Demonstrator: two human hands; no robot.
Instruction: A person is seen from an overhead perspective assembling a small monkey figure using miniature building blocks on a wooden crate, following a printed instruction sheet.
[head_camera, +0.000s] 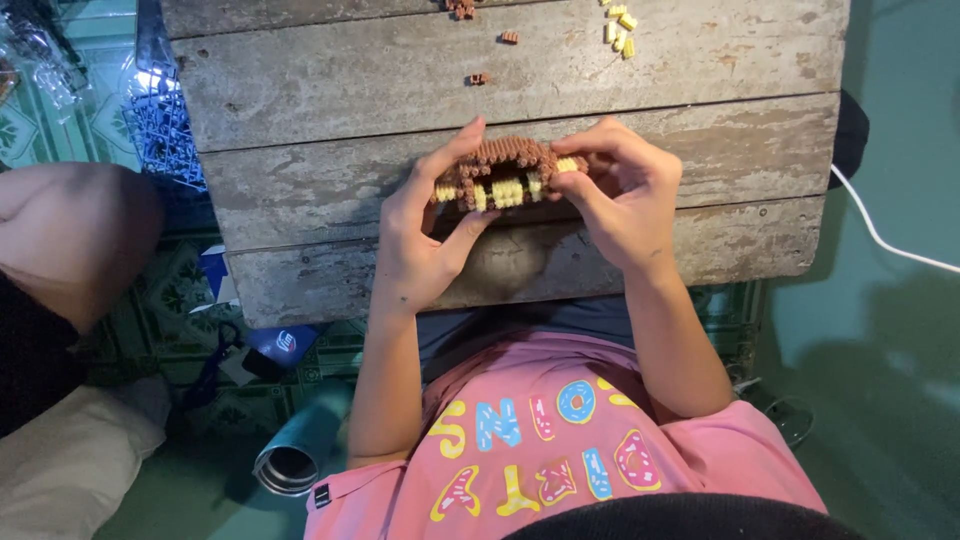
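Note:
A small model built of tiny brown and yellow bricks (505, 172) is held over the weathered wooden table (330, 95). My left hand (425, 225) grips its left end, index finger along the top and thumb underneath. My right hand (622, 195) grips its right end, fingers curled over the top edge. Loose brown bricks (480, 78) and loose yellow bricks (620, 28) lie farther back on the table.
A clear plastic bag (160, 120) sits at the table's left edge. Another person's knee (70, 230) is at the left. On the patterned floor lie a metal cylinder (300, 450) and a blue item (285, 342). A white cable (885, 235) runs at the right.

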